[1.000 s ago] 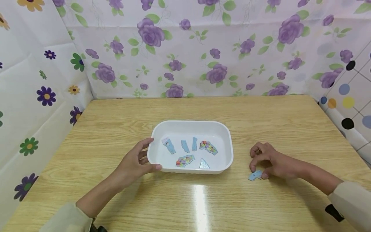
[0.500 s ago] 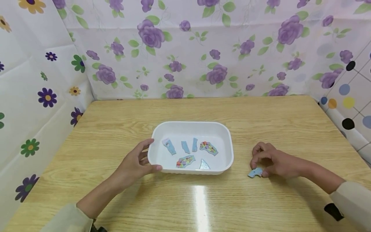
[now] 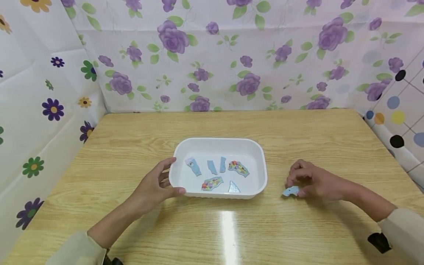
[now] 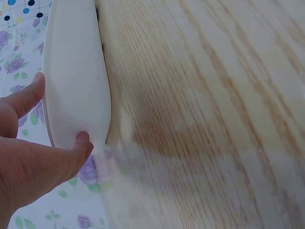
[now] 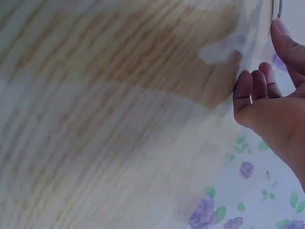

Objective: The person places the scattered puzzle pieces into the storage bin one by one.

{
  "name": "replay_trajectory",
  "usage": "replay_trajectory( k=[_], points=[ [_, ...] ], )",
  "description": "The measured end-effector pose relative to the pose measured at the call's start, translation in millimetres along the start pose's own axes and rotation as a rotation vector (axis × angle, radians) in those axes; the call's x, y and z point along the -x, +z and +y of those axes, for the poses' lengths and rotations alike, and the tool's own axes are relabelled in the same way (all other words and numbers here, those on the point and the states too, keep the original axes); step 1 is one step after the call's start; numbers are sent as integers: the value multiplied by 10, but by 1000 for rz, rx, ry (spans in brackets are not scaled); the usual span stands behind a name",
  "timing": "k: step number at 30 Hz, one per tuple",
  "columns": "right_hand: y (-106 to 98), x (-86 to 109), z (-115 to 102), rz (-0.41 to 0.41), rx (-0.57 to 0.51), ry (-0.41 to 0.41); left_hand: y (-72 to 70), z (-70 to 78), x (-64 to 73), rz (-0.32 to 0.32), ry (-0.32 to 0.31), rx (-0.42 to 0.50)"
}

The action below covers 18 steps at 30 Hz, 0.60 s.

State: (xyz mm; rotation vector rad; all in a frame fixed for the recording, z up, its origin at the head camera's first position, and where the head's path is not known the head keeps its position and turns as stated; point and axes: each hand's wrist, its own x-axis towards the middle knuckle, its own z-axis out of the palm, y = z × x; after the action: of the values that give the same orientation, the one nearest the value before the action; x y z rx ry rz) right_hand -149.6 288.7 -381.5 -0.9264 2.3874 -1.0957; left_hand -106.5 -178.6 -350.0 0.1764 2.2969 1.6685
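A white plastic tray stands on the table with several flat, irregular puzzle pieces lying in it. My left hand grips its left end, the thumb at the front corner and a fingertip at the rim. In the left wrist view, the left hand's digits touch the tray wall. To the right of the tray, my right hand pinches a small light-blue puzzle piece between thumb and fingers. Little of that piece's edge shows in the right wrist view, where the right hand has curled fingers.
Inside the tray are plain blue pieces, such as a narrow piece, and colourful ones, such as a multicoloured piece. The wooden table meets a flowered cloth at the back.
The right hand has shifted slightly away from me, with the small blue puzzle piece moving along in its pinch. The left hand and the tray have stayed in place.
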Motion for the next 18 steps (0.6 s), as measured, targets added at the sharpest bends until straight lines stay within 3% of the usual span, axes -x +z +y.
replay_trajectory(
  k=[5, 18],
  points=[
    [-47, -9, -53, 18, -19, 45, -3, 1, 7, 3, -3, 6],
    [-245, -188, -401, 146, 138, 3, 0, -9, 2, -1, 7, 6]
  ],
)
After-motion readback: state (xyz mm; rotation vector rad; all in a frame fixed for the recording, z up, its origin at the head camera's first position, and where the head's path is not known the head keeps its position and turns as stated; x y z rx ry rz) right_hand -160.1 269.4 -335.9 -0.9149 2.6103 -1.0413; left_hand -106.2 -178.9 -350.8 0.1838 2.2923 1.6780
